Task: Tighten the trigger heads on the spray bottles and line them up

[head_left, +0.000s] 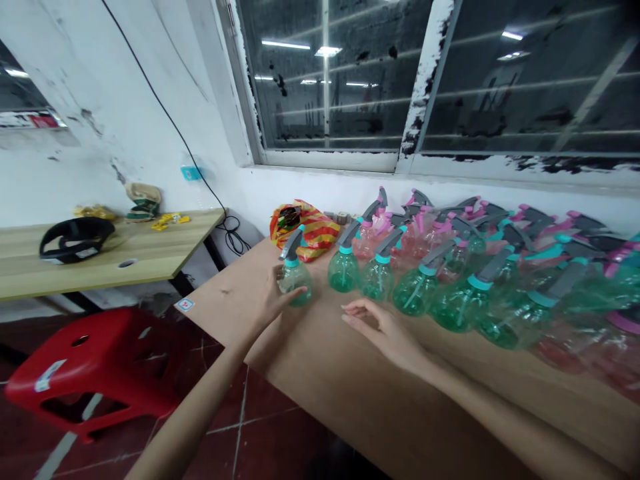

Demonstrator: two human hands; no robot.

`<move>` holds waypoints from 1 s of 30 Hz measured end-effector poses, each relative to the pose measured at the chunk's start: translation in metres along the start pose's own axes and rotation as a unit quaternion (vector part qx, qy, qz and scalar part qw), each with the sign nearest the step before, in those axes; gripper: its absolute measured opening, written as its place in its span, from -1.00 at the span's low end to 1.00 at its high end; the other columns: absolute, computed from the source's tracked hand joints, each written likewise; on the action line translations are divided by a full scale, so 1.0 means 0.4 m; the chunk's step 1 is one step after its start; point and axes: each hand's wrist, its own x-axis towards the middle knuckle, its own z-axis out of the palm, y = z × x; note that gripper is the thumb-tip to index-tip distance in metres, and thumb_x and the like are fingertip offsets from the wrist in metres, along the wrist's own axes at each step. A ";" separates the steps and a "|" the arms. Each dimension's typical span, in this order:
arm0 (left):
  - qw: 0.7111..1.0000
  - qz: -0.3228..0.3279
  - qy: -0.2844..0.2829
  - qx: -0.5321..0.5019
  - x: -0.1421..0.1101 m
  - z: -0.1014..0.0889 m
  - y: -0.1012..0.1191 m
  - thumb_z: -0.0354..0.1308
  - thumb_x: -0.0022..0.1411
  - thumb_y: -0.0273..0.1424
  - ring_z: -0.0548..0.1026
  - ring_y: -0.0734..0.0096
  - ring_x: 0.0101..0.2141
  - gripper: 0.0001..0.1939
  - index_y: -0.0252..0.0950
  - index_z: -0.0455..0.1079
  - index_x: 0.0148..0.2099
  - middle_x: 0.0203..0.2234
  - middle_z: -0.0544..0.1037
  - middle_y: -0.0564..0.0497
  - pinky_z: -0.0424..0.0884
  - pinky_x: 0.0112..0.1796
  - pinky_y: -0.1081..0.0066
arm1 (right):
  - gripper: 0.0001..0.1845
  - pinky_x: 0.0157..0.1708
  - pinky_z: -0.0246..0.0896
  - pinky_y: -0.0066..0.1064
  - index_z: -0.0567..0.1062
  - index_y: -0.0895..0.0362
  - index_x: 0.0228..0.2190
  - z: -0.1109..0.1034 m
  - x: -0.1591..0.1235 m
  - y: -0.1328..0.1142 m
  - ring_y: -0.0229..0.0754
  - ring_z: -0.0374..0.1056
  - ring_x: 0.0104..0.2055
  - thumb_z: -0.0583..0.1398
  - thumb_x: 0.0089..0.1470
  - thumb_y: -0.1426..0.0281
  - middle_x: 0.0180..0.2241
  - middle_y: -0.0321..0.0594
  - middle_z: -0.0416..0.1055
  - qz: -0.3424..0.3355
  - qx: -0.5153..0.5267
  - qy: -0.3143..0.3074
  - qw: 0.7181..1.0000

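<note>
My left hand (274, 295) is wrapped round a clear green spray bottle (300, 280) with a grey trigger head and turquoise collar, upright on the brown tabletop (300, 340). To its right, my right hand (373, 322) hovers over the table with bent fingers apart and nothing in them. Just behind it stand a green spray bottle (344, 270) and another green spray bottle (377, 277). More green and pink spray bottles crowd the table's right side, several of them overlapping.
A red-and-yellow striped bag (317, 230) lies at the back against the wall. At left are a red plastic stool (100, 360) and a wooden desk (150, 250) bearing a black headband (75, 240). A black cable (170, 120) hangs down the wall. Barred windows (340, 73) are above.
</note>
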 end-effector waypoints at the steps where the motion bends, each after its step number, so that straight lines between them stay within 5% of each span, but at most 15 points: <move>1: 1.000 -0.003 0.000 0.006 -0.028 -0.007 0.015 0.12 0.30 -0.32 0.46 0.20 -0.12 -0.66 -0.32 0.29 0.08 -0.02 0.41 -0.12 0.45 -0.15 0.12 | -0.80 -0.08 0.29 -0.24 0.43 0.01 -0.22 -0.002 -0.004 0.000 -0.16 0.40 -0.13 0.14 0.14 0.21 -0.18 -0.23 0.49 0.001 -0.003 0.001 1.000; 4: 1.000 -0.008 -0.026 0.009 -0.115 -0.003 0.065 0.39 -0.02 -0.25 0.44 0.15 -0.08 -0.33 -0.24 0.18 0.08 -0.04 0.40 -0.09 0.42 -0.09 0.14 | -0.75 -0.07 0.29 -0.21 0.42 0.02 -0.21 -0.015 -0.021 0.006 -0.12 0.40 -0.11 0.15 0.12 0.17 -0.16 -0.20 0.48 0.008 -0.007 0.009 1.000; 12: 0.986 -0.013 -0.158 0.048 -0.275 0.140 0.238 0.33 0.00 -0.13 0.43 0.07 -0.04 -0.33 -0.18 0.16 0.10 -0.07 0.43 -0.09 0.35 -0.05 0.07 | -0.25 0.09 0.15 -0.01 0.27 0.07 0.09 -0.135 -0.149 0.082 0.11 0.23 0.14 0.26 -0.09 0.02 0.13 -0.02 0.29 0.095 -0.124 -0.040 0.987; 18: 0.954 0.025 -0.295 0.049 -0.294 0.300 0.388 0.32 -0.04 -0.07 0.42 0.01 -0.04 -0.34 -0.23 0.17 0.02 -0.09 0.43 -0.11 0.36 -0.08 0.06 | -0.12 0.12 0.08 0.05 0.22 -0.04 0.14 -0.284 -0.317 0.111 0.14 0.16 0.19 0.33 -0.19 0.03 0.18 -0.11 0.24 0.150 -0.135 -0.022 0.979; 23: 0.931 0.064 -0.358 0.035 -0.313 0.426 0.488 0.32 -0.03 -0.12 0.38 0.01 -0.02 -0.42 -0.27 0.21 -0.05 -0.12 0.39 -0.14 0.34 -0.06 0.06 | -0.12 0.10 0.09 0.04 0.20 -0.04 0.15 -0.345 -0.415 0.123 0.12 0.16 0.18 0.33 -0.19 0.03 0.17 -0.13 0.24 0.182 -0.132 0.017 0.974; 30: 0.908 0.082 -0.410 0.028 -0.302 0.493 0.537 0.33 -0.06 -0.08 0.37 -0.06 -0.01 -0.33 -0.25 0.18 0.01 -0.07 0.37 -0.14 0.33 -0.04 -0.01 | -0.20 0.09 0.09 0.08 0.26 0.02 0.11 -0.381 -0.459 0.155 0.16 0.16 0.17 0.31 -0.14 0.07 0.13 -0.05 0.28 0.165 -0.159 0.082 0.970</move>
